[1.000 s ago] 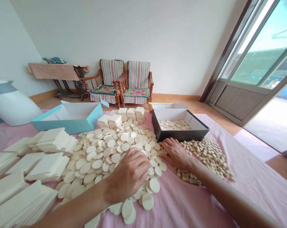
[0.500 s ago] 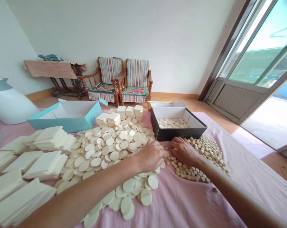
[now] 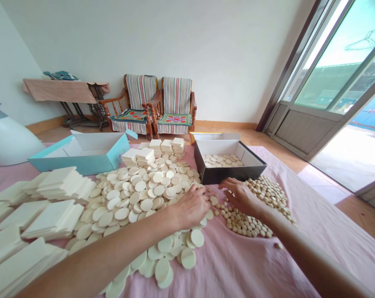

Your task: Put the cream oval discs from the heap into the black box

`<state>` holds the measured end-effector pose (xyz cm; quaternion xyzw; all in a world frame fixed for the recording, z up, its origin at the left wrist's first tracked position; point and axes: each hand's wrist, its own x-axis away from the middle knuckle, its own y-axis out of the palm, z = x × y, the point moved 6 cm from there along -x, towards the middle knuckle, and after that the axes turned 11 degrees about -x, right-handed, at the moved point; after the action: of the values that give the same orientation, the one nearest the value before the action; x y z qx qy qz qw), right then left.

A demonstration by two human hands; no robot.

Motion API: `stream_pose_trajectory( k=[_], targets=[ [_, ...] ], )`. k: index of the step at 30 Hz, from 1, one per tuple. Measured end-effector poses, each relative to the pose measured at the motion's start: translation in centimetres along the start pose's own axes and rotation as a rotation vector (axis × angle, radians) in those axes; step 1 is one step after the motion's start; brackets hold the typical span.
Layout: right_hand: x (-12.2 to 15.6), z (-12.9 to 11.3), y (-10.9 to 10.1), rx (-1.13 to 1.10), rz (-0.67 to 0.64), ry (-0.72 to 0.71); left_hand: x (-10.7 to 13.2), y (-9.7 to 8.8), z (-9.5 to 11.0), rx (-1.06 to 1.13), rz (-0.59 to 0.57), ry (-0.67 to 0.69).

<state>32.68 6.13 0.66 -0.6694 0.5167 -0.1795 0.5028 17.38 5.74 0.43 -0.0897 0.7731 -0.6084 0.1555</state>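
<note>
My left hand [image 3: 190, 207] rests palm down on the right edge of a big heap of cream round discs [image 3: 137, 198], fingers curled over a few of them. My right hand [image 3: 240, 194] lies on a heap of small tan round pieces [image 3: 262, 207], fingers spread and bent toward the left hand. The two hands are close together, just in front of a black box [image 3: 231, 174] that holds a layer of cream discs. Whether either hand pinches a piece is hidden under the fingers.
Stacks of cream square slabs [image 3: 53, 215] fill the left of the pink cloth [image 3: 237, 265]. A light blue box [image 3: 81, 159] and a white rounded appliance [image 3: 7, 140] stand at the back left. Short square stacks [image 3: 165, 149] sit behind the discs. Two striped chairs [image 3: 159, 107] stand by the wall.
My left hand has slid right across the disc heap toward the black box. My right hand has shifted slightly right onto the small pieces. The view drifted a little.
</note>
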Motion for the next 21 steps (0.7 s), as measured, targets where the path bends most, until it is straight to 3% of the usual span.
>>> stream_pose_trajectory(
  k=[3, 7, 14, 21],
  targets=[
    [-1.3, -1.9, 2.1, -0.128, -0.073, -0.153, 0.0, 0.3, 0.0, -0.01, 0.001, -0.012],
    [-2.1, -2.0, 3.1, -0.054, -0.102, -0.088, 0.0, 0.2, 0.1, -0.017, -0.008, -0.015],
    [0.6, 0.3, 0.1, 0.193, -0.141, 0.077, -0.3, -0.6, 0.2, 0.012, -0.002, 0.004],
    [2.8, 2.1, -1.9, 0.184, -0.108, 0.144, -1.5, -0.4, 0.6, 0.051, -0.008, 0.049]
  ],
)
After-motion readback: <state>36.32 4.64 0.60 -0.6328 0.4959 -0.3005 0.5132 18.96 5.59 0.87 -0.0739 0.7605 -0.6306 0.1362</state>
